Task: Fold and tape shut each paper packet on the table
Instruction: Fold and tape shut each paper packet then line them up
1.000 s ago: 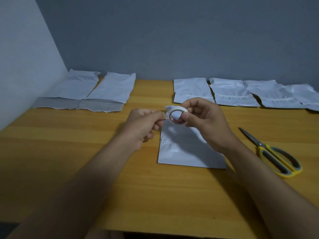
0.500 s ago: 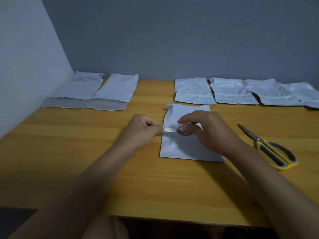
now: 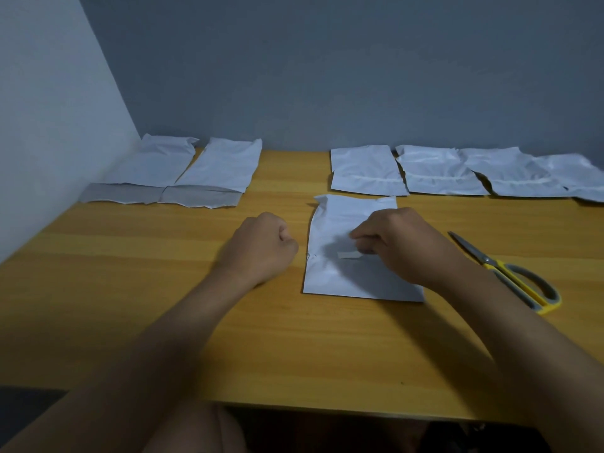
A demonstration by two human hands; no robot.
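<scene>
A white paper packet (image 3: 340, 276) lies flat on the wooden table (image 3: 163, 263) in front of me. My right hand (image 3: 402, 243) hovers over its middle with curled fingers, and a short strip of tape (image 3: 348, 255) sticks out leftward from its fingertips, just above the paper. The tape roll itself is hidden under that hand. My left hand (image 3: 264, 243) is a closed fist on the table just left of the packet, and I see nothing in it.
Two packets with grey open flaps (image 3: 153, 168) (image 3: 222, 171) lie at the back left. Several folded packets (image 3: 366, 173) line the back right against the wall. Yellow-handled scissors (image 3: 513, 276) lie to the right of my right hand.
Both hands came down from above the packet. My left hand let go of the tape end and drew back to the left. My right hand lowered onto the packet, covering the roll.
</scene>
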